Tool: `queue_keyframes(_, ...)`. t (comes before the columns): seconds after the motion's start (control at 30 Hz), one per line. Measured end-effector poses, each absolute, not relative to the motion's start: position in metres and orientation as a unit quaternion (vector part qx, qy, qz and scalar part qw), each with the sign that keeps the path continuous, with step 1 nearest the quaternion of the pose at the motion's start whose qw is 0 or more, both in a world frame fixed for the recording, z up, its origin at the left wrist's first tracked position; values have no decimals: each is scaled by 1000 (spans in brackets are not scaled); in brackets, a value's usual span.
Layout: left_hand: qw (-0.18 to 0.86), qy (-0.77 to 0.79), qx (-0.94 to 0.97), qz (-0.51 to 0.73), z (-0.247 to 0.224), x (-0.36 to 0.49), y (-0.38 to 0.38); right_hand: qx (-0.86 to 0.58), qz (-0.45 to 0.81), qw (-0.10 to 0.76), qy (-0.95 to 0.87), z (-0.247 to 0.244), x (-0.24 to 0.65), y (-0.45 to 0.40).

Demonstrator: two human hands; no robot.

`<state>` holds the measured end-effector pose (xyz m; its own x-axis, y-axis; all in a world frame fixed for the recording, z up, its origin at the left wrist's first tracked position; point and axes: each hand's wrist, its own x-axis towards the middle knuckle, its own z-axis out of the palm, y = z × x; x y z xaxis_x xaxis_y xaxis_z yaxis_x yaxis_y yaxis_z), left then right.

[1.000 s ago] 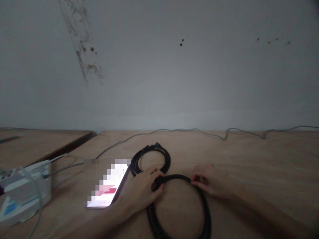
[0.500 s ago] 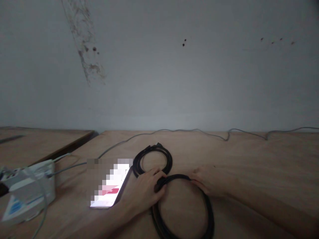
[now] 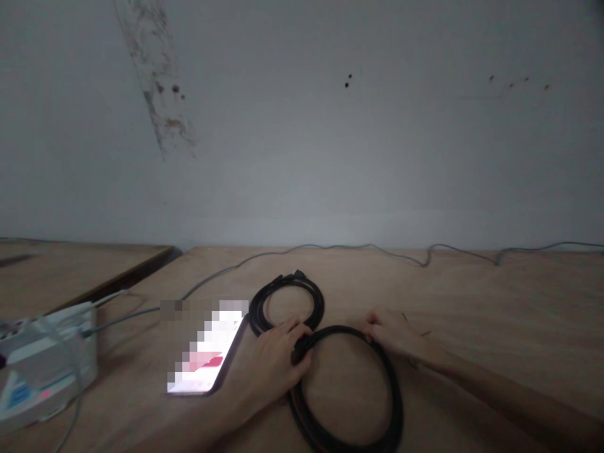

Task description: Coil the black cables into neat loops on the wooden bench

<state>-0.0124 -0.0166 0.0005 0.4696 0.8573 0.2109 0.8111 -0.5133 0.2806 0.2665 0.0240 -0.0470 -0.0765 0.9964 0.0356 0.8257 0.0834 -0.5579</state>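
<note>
A coiled black cable (image 3: pixel 399 402) lies on the wooden table in front of me. My left hand (image 3: pixel 285 355) is closed around the coil's upper left side, where a thick dark end shows between thumb and fingers. At the coil's upper right, my right hand (image 3: pixel 377 330) has its fingers curled together against the cable; the fingertips are partly hidden. Thin dark strands (image 3: pixel 426 333) show beside the right hand and wrist. Just beyond my left hand rests a second black cable coil (image 3: pixel 317 299), its plug (image 3: pixel 298 274) at the far side.
Left of my hand lies a phone with a lit screen (image 3: pixel 226 343), partly pixelated. Farther left stands a white power strip (image 3: pixel 89 340) with plugged-in leads. A thin grey cable (image 3: pixel 264 255) runs along the table's back by the wall (image 3: pixel 302 157). A gap divides two tabletops.
My right hand has shifted slightly to the right and its fingers are more curled. More of the thin dark strands shows beside it. My left hand keeps its hold.
</note>
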Motion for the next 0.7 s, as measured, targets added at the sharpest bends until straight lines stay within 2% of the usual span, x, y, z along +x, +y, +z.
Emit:
queue_keyframes(0.2, 80, 499, 848, 162, 2, -10, -18, -612, 222, 209, -729, -51, 270, 33)
queue_keyframes(0.37, 87, 496, 849, 161, 3, -10, -18, -559, 160, 210, -786, -30, 278, 30)
queue_keyframes(0.43, 90, 495, 849, 159, 3, -10, -18, -488, 77, 205, -845, -20, 288, 31)
queue_keyframes(0.53, 96, 494, 850, 156, 4, -11, -18, -323, -80, 132, -934, -16, 310, 34)
queue_keyframes(0.6, 100, 495, 849, 154, 4, -11, -17, -255, -135, 78, -954, -23, 322, 36)
queue_keyframes(0.7, 101, 495, 849, 152, 3, -11, -16, -181, -180, 51, -966, -39, 329, 37)
